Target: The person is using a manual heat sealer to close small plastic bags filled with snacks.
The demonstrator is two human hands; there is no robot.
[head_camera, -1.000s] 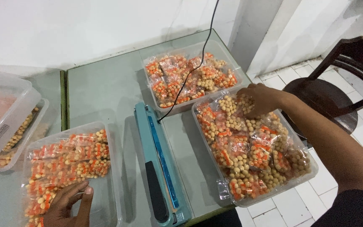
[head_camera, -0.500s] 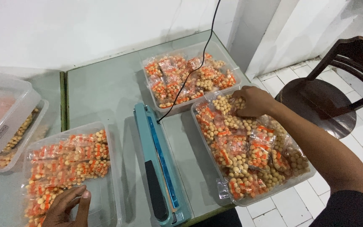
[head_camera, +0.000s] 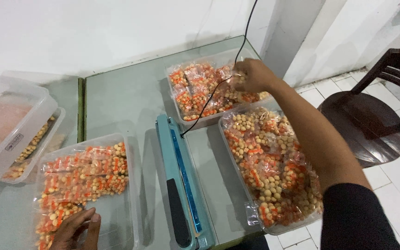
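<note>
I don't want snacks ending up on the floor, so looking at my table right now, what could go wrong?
The near right tray of snack bags seems to overhang the table edge; a nudge from your arm might tip it. Your right hand reaches over the far tray close to the sealer's black cord, so it could snag the cord and drag the heat sealer.

Snack packets (head_camera: 274, 162) orange, cream; sealer (head_camera: 181, 185) teal, black handle; chair (head_camera: 376, 120) dark brown.
</note>
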